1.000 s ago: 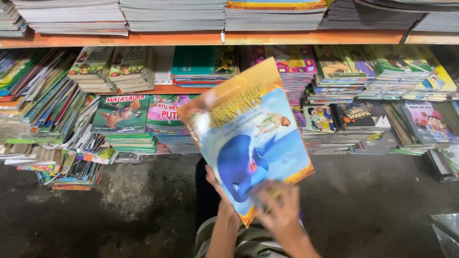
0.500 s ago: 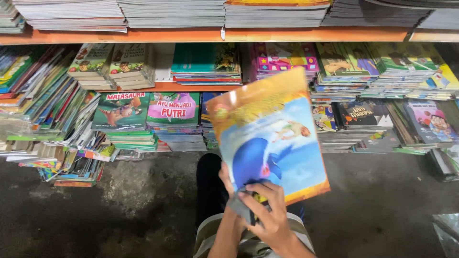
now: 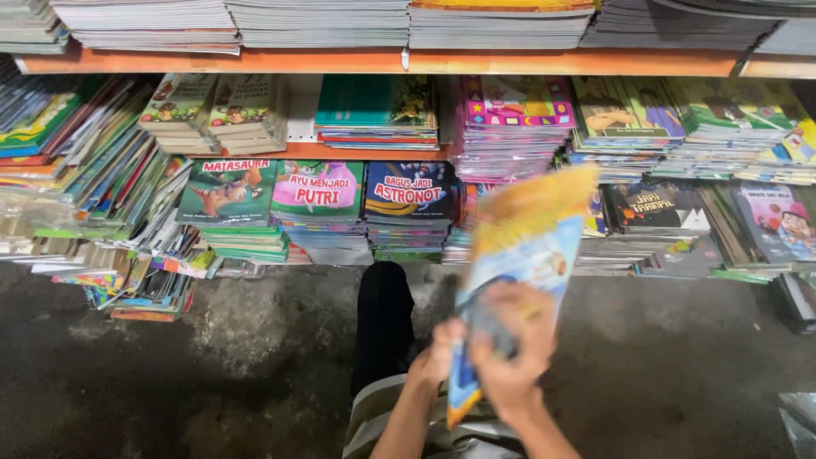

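I hold a thin children's book [image 3: 531,234] with a yellow and blue cover upright in front of me; it is blurred with motion. My right hand [image 3: 514,344] covers its lower part, fingers curled over the front. Just to the left, my left hand [image 3: 435,355] grips the lower left edge of the same book. Both forearms rise from the bottom of the view.
Orange shelves [image 3: 340,61] carry many stacks of colourful children's books; a green-covered stack [image 3: 228,191], a pink one [image 3: 318,189] and a dark blue one [image 3: 410,191] sit low at the centre. Leaning books [image 3: 93,170] fill the left. My black-trousered leg [image 3: 384,319] stretches over the dark floor [image 3: 212,374].
The book has swung to the right and turned more edge-on, now blurred. My right hand has slid up over its lower front, and the left hand has come to the lower edge.
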